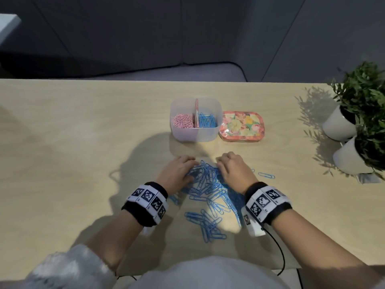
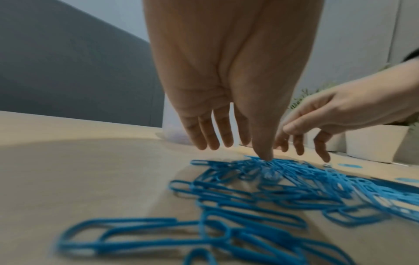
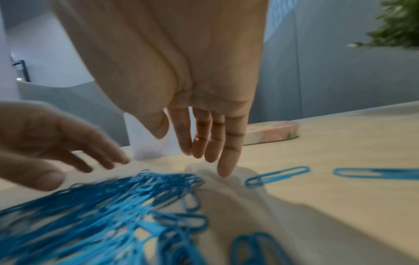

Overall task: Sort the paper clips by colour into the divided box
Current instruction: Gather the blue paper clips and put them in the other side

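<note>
A heap of blue paper clips [image 1: 206, 192] [image 2: 272, 188] [image 3: 113, 206] lies on the wooden table [image 1: 83, 142] in front of me. My left hand [image 1: 179, 172] [image 2: 235, 143] stands at the heap's far left edge, fingers straight and pointing down, its thumb tip touching the clips. My right hand [image 1: 231, 167] [image 3: 199, 148] stands at the far right edge, fingers straight, the little finger on the table. Neither holds a clip. Beyond them is the translucent divided box [image 1: 195, 136]: pink clips [image 1: 183, 121] in its left half, blue clips [image 1: 207, 121] in its right.
A floral lid [image 1: 241, 126] [image 3: 272, 132] lies just right of the box. Two stray blue clips [image 1: 266, 175] [image 3: 277, 174] lie right of my right hand. Two white potted plants [image 1: 341, 126] stand at the table's right edge. A black cable [image 1: 279, 249] runs from my right wrist.
</note>
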The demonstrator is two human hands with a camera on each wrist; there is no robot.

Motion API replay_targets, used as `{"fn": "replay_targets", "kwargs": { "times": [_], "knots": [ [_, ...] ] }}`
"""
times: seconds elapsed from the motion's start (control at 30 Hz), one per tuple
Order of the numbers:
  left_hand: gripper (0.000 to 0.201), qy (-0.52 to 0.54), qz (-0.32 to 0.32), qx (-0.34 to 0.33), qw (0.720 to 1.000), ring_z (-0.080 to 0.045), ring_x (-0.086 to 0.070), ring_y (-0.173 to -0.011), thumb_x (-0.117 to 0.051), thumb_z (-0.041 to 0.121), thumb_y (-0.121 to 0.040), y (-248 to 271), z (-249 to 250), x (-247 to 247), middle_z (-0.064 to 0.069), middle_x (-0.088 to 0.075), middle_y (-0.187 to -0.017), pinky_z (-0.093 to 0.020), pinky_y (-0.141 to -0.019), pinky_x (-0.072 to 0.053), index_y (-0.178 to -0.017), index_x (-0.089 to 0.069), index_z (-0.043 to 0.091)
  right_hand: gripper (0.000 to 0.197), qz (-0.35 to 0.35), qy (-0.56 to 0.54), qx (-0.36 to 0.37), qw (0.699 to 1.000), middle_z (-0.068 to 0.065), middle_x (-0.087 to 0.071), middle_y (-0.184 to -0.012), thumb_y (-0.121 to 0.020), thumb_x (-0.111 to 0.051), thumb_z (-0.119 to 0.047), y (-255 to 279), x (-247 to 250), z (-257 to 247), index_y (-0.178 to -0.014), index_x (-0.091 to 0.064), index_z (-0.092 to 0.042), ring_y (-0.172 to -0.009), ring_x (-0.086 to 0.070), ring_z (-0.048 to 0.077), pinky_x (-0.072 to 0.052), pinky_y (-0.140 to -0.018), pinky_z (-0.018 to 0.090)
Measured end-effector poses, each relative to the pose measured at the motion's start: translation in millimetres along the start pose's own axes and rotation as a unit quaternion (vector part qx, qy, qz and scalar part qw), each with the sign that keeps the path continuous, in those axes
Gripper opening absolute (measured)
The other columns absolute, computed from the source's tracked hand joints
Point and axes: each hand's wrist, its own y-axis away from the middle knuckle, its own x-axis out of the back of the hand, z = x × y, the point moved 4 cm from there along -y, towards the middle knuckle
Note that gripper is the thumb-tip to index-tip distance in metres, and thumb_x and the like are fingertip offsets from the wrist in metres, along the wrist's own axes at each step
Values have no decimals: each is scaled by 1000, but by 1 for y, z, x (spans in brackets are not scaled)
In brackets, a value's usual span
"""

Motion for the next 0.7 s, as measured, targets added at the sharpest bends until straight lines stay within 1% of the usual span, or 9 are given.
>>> {"fn": "replay_targets", "kwargs": {
  "times": [0.1, 0.13, 0.2, 0.27, 0.33, 0.43, 0.57, 0.63, 0.7],
  "knots": [
    [56, -22, -16, 29, 999, -29, -43, -121, -67, 24, -80, 6, -8, 4, -10, -48, -133, -33, -105, -31, -131, -47, 11, 42, -36, 19, -26, 999, 12, -50, -107, -83, -57, -48, 2, 3, 3, -96, -57, -9, -106, -45, 29, -42, -89, 38],
    [57, -38, -30, 35, 998, -29, -42, -120, -67, 25, -80, 5, -8, 2, -8, -47, -132, -33, -104, -31, -132, -46, 13, 49, -55, 27, -23, 998, 11, -48, -109, -77, -62, -52, 4, 0, -3, -99, -55, -10, -107, -43, 28, -43, -89, 38],
    [53, -62, -37, 44, 996, -29, -43, -117, -65, 24, -81, 1, -4, -1, -8, -48, -129, -34, -101, -33, -130, -48, 14, 58, -69, 41, -11, 997, 9, -45, -113, -71, -69, -49, 7, -10, -17, -113, -53, -12, -109, -40, 26, -45, -88, 40],
    [42, -59, -27, 49, 997, -30, -47, -112, -61, 19, -83, -4, 0, -3, -11, -52, -121, -36, -96, -37, -124, -54, 13, 48, -55, 52, -5, 997, 9, -44, -117, -78, -67, -33, 7, -19, -29, -118, -52, -12, -112, -40, 27, -46, -87, 41],
    [31, -57, -13, 52, 997, -29, -50, -106, -57, 16, -85, -7, 3, -4, -10, -55, -114, -37, -91, -41, -116, -60, 14, 28, -25, 55, -3, 998, 11, -48, -116, -84, -56, -15, 6, -22, -33, -112, -56, -9, -112, -43, 29, -46, -87, 43],
    [24, -51, 6, 45, 998, -31, -53, -101, -55, 12, -86, -7, 4, -8, -12, -57, -108, -40, -84, -43, -108, -63, 13, 22, -12, 52, 5, 999, 14, -54, -108, -83, -46, 1, 4, -26, -25, -100, -58, -5, -106, -47, 33, -45, -85, 45],
    [21, -29, 14, 50, 998, -32, -52, -101, -53, 8, -85, -5, -1, -11, -14, -58, -106, -43, -85, -44, -104, -63, 9, 16, 15, -5, 12, 1000, 19, -63, -100, -82, -53, -4, 8, -8, -23, -94, -63, -3, -100, -54, 35, -40, -80, 38],
    [21, -18, 16, 51, 998, -32, -53, -101, -55, 7, -84, -5, -3, -10, -14, -59, -106, -42, -87, -43, -102, -63, 8, 11, 59, -77, -4, 995, 18, -67, -90, -82, -57, -6, 7, 16, -25, -88, -66, -3, -88, -59, 31, -36, -71, 32],
    [18, -1, 28, 49, 998, -33, -54, -98, -56, 4, -81, -4, -4, -9, -15, -60, -102, -42, -86, -42, -98, -63, 7, 7, 80, -143, -23, 986, 12, -62, -74, -82, -61, -8, -2, 40, -28, -78, -65, -5, -74, -56, 24, -35, -66, 29]
  ]
}}
